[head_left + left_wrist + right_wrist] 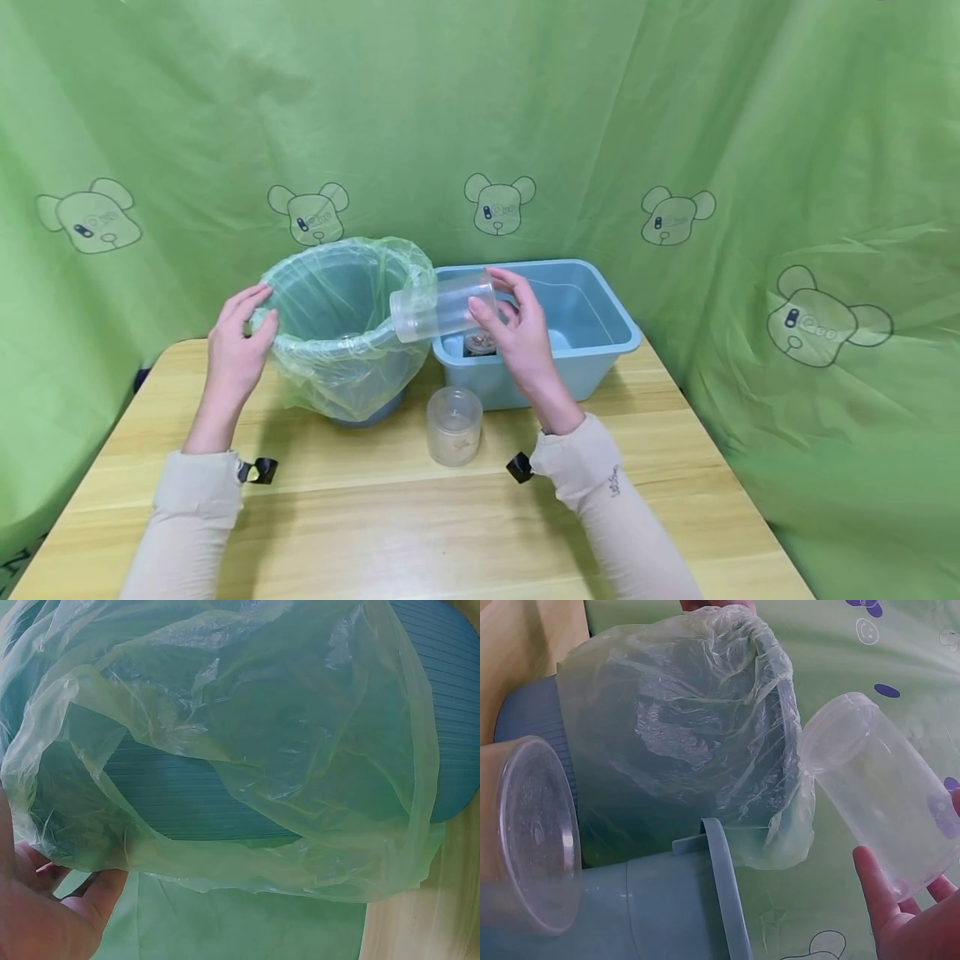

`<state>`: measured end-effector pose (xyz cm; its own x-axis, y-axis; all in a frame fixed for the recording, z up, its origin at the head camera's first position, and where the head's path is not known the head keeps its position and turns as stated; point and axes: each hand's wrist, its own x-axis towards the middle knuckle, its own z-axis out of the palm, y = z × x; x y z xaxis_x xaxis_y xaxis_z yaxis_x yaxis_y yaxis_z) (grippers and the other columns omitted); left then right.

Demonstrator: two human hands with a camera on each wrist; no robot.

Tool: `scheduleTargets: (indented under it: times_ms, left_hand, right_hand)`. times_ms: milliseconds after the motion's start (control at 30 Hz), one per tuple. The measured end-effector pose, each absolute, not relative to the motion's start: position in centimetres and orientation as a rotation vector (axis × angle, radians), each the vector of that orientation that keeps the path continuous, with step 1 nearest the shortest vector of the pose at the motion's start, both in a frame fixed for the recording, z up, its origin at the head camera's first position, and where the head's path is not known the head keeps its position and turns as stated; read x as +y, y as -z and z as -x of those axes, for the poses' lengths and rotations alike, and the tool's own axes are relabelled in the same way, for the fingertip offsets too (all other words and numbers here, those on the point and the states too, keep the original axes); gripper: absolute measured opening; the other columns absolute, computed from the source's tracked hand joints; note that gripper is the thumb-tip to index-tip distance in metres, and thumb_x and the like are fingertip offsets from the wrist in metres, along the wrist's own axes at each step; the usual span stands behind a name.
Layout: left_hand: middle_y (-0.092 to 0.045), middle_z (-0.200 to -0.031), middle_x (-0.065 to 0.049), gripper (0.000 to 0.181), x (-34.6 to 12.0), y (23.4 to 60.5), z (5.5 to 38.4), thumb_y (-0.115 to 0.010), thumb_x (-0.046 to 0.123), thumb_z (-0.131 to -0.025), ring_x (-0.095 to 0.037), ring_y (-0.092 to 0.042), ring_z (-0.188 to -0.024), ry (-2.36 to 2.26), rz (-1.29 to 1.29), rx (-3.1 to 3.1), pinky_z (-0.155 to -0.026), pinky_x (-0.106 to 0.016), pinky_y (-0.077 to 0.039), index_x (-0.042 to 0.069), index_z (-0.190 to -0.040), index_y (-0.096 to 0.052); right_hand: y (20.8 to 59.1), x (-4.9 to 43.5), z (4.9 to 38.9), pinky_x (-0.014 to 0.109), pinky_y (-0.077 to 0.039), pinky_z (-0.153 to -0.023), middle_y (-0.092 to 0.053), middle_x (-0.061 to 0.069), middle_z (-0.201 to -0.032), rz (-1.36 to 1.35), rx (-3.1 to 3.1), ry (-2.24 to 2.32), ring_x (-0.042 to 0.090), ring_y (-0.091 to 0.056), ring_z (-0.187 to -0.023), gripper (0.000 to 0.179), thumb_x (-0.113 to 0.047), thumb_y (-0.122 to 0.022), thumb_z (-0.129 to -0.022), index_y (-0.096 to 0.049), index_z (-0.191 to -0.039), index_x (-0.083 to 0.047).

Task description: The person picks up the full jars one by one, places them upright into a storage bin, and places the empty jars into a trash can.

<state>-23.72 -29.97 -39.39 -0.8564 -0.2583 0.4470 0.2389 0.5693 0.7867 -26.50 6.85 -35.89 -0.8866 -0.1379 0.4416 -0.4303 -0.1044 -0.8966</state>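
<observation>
Our half-curled right hand grips one end of a clear cylindrical plastic jar beside a green-bagged round blue bin; we judge the jar light, stiff, slippery, best held mid-wall.

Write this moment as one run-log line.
left hand: holds green liner at blue bin's rim | right hand: grips clear plastic jar tipped toward bin | table: second clear jar near light-blue tub

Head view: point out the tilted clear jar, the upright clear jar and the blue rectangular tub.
Tilted clear jar (442, 310): head view, middle of its side.
Upright clear jar (453, 435): head view, front of its side.
Blue rectangular tub (597, 373): head view, outer front wall.
</observation>
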Motion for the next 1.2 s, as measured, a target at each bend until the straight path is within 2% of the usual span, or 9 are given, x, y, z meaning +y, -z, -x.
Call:
scheduleTargets:
  times_ms: [167, 467, 767, 867, 1100, 1200]
  left_hand:
    - [-0.045, -0.161, -0.008, 0.047, -30.1, 39.3, 23.6, -0.059, 0.02, -0.103, -0.036, -0.037, -0.15, 1.26, -0.029, -2.275, -0.125, -0.064, -0.024, 0.01, -0.149, -0.056]
    - [-0.044, -0.162, -0.008, 0.047, -30.2, 39.4, 23.4, -0.058, 0.02, -0.104, -0.037, -0.036, -0.151, 1.267, -0.036, -2.278, -0.125, -0.065, -0.021, 0.01, -0.149, -0.055]
    - [-0.045, -0.161, -0.009, 0.046, -30.1, 39.4, 23.6, -0.058, 0.02, -0.104, -0.037, -0.037, -0.15, 1.254, -0.03, -2.285, -0.124, -0.065, -0.023, 0.009, -0.149, -0.055]
    - [-0.045, -0.161, -0.009, 0.046, -30.1, 39.4, 23.6, -0.058, 0.02, -0.104, -0.037, -0.037, -0.15, 1.254, -0.028, -2.285, -0.125, -0.065, -0.023, 0.009, -0.149, -0.055]
    - [-0.045, -0.161, -0.008, 0.046, -29.9, 39.3, 23.6, -0.058, 0.019, -0.103, -0.037, -0.037, -0.15, 1.252, -0.032, -2.286, -0.125, -0.064, -0.024, 0.009, -0.148, -0.056]
    - [-0.045, -0.161, -0.008, 0.046, -29.7, 39.3, 23.5, -0.058, 0.02, -0.104, -0.037, -0.037, -0.15, 1.254, -0.032, -2.292, -0.124, -0.065, -0.024, 0.009, -0.148, -0.056]
  right_hand:
    - [35.6, 6.6, 26.6, 0.025, -0.06, -0.091, -0.05, 0.012, -0.138, -0.66, -1.948, -2.1, 0.021, -0.064, -0.111, 0.055, -0.01, -0.069, -0.097, -0.048, -0.148, -0.004]
    - [34.9, 5.4, 27.2, 0.028, -0.061, -0.09, -0.051, 0.017, -0.136, -0.683, -1.971, -2.059, 0.025, -0.064, -0.11, 0.058, -0.007, -0.072, -0.095, -0.047, -0.147, 0.001]
    - [34.1, 3.3, 27.7, 0.044, -0.058, -0.097, -0.054, 0.01, -0.141, -0.68, -2.109, -1.835, 0.03, -0.063, -0.118, 0.06, -0.021, -0.079, -0.093, -0.053, -0.147, -0.013]
    - [34.0, 2.7, 27.9, 0.044, -0.058, -0.101, -0.053, 0.008, -0.143, -0.7, -2.125, -1.762, 0.03, -0.06, -0.122, 0.064, -0.024, -0.079, -0.093, -0.053, -0.15, -0.014]
    - [34.0, 1.4, 28.4, 0.041, -0.057, -0.098, -0.048, 0.005, -0.151, -0.774, -2.178, -1.529, 0.021, -0.052, -0.134, 0.065, -0.029, -0.079, -0.093, -0.053, -0.152, -0.021]
    - [34.0, 0.9, 28.4, 0.04, -0.056, -0.1, -0.049, 0.006, -0.152, -0.811, -2.212, -1.434, 0.022, -0.052, -0.135, 0.065, -0.029, -0.079, -0.093, -0.053, -0.152, -0.022]
